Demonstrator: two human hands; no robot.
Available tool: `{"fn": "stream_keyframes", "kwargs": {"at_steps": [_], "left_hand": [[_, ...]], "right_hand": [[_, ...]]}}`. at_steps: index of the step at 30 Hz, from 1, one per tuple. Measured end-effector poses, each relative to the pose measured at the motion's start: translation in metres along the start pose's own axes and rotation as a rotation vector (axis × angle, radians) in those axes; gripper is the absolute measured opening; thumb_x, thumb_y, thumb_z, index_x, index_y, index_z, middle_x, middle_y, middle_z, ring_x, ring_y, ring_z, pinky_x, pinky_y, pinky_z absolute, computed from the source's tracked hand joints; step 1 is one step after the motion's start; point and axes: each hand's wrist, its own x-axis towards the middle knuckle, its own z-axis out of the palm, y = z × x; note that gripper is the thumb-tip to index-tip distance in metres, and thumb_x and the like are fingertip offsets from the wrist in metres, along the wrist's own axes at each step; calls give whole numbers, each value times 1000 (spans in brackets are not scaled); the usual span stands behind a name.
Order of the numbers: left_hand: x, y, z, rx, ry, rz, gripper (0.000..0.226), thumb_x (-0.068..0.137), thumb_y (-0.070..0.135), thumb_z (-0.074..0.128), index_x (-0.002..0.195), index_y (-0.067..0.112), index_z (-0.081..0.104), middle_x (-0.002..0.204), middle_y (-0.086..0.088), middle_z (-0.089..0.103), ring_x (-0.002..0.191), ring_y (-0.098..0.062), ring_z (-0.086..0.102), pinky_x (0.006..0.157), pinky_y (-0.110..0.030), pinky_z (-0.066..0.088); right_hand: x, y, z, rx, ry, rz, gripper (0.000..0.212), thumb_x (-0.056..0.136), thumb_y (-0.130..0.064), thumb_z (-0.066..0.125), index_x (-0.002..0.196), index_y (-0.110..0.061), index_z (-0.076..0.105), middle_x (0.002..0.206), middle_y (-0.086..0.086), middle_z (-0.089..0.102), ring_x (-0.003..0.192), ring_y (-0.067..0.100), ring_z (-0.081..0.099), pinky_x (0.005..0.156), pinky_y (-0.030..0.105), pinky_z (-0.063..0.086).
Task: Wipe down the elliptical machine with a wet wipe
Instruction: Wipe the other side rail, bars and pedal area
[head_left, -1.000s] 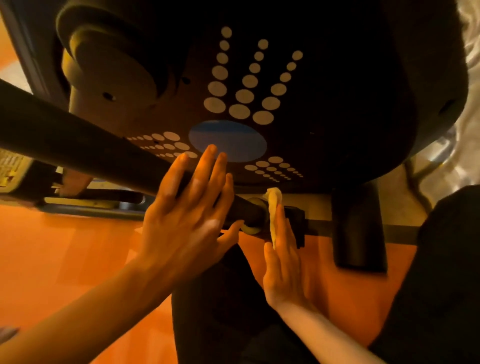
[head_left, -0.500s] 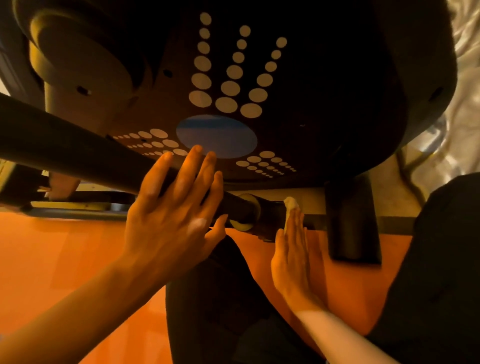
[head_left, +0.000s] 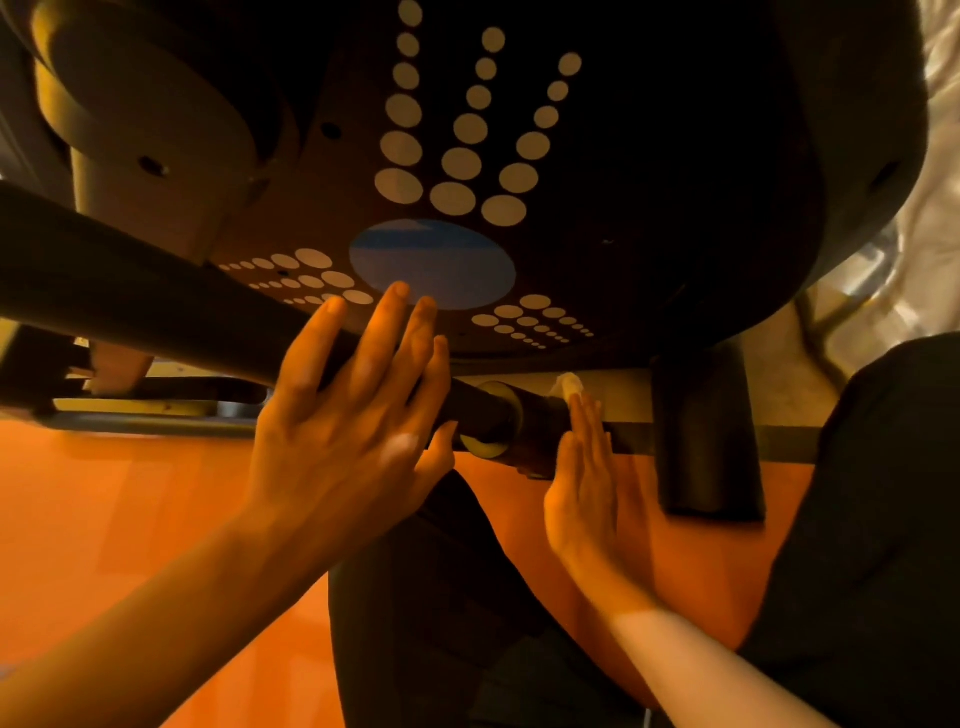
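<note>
Wet wipe (head_left: 567, 385) is pressed under the straight fingertips of the right hand (head_left: 587, 483) against the crank joint (head_left: 535, 431). Left hand (head_left: 353, 431) is laid flat, fingers straight, on the bar (head_left: 156, 312). Wiping is judged underway; the elliptical machine housing (head_left: 675, 182) above both hands probably remains.

The left grip (head_left: 353, 415) lies flat on the pedal arm (head_left: 130, 291), which runs in from the left before the flywheel housing (head_left: 649, 182). Just to its right, the right grip (head_left: 587, 483) presses the wet wipe (head_left: 567, 385) against the arm's end, above the floor (head_left: 104, 519).
</note>
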Motion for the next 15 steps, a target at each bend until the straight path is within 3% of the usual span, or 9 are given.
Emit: {"fn": "stream_keyframes", "kwargs": {"at_steps": [3,9,12,15], "left_hand": [[-1,-2,-1,41,-9,33,59,103,49,46,142,7,60,159,-20,45,152,-37,26,125,-55,0],[-3,-2,0,46,-31,36,61,102,50,46,144,7,58,154,-21,50,154,-38,23,125,-55,-2],[-3,-2,-1,48,-45,24,61,103,50,46,143,6,59,151,-21,53,155,-38,23,125,-56,-3],[-3,-1,0,65,-49,35,61,106,49,37,146,7,55,158,-21,45,156,-38,19,125,-56,-5]], "right_hand": [[9,5,6,78,75,93,74,96,-69,9,161,-34,19,166,-19,16,155,2,12,129,45,15],[6,1,7,217,86,217,62,103,-62,13,161,-39,9,170,-12,12,155,6,11,129,40,14],[16,3,2,346,119,343,56,108,-55,19,161,-38,23,167,-3,30,153,17,28,127,45,24],[26,5,-2,342,130,446,68,105,-63,22,159,-25,36,160,6,43,148,24,39,123,47,31]]}}
